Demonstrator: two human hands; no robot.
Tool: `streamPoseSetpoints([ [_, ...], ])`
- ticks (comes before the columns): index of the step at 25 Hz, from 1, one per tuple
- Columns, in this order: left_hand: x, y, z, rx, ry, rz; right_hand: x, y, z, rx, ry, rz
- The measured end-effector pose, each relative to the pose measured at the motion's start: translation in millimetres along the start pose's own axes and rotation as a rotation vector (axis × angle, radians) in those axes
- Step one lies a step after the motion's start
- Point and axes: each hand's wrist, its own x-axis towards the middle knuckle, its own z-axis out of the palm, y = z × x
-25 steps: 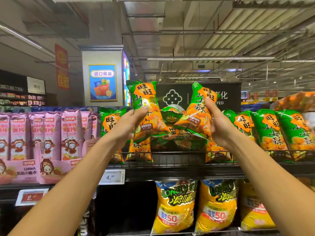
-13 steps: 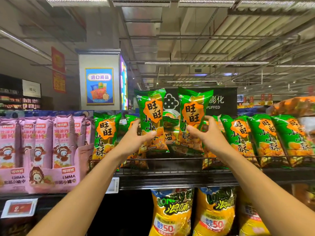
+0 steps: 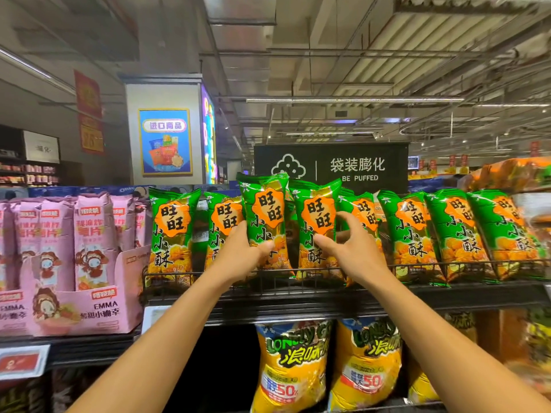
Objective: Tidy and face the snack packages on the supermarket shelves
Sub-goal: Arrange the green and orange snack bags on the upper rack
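Green snack bags with orange labels stand in a row on the top wire shelf [image 3: 423,266]. My left hand [image 3: 243,254] grips one green bag [image 3: 264,208] at its lower left side, thumb on the front. My right hand [image 3: 353,250] pinches the neighbouring green bag [image 3: 316,213] at its right edge, thumb in front and fingers curled behind. Both bags are upright, face forward, and stand side by side just behind the shelf rail. More green bags stand to the left [image 3: 173,231] and to the right [image 3: 413,234].
Pink snack packs in a pink display carton [image 3: 89,311] fill the shelf to the left. Yellow chip bags [image 3: 290,371] stand on the shelf below. A black aisle sign [image 3: 357,168] hangs behind the row. Price tags sit on the shelf edges.
Both hands brought their tilted bags upright and lowered them onto the shelf, side by side. The camera view dropped a little toward the shelf.
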Motion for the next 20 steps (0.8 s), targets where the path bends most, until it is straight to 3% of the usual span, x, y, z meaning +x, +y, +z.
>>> streamPoseSetpoints([
  [3, 0.5, -1.4, 0.1, 0.009, -0.010, -0.032, -2.2, 0.8, 2.2, -0.082, 0.048, -0.031],
  [10, -4.6, -14.6, -3.4, 0.089, -0.006, -0.017, 0.9, -1.9, 2.0, -0.098, -0.014, -0.025],
  [15, -9.8, -23.8, -3.3, 0.252, 0.018, 0.068, -8.5, 4.3, 10.8, -0.162, 0.071, -0.037],
  [20, -10.7, -24.8, -5.2, 0.201, 0.019, 0.066, -9.5, 12.9, 13.3, -0.198, 0.114, -0.107],
])
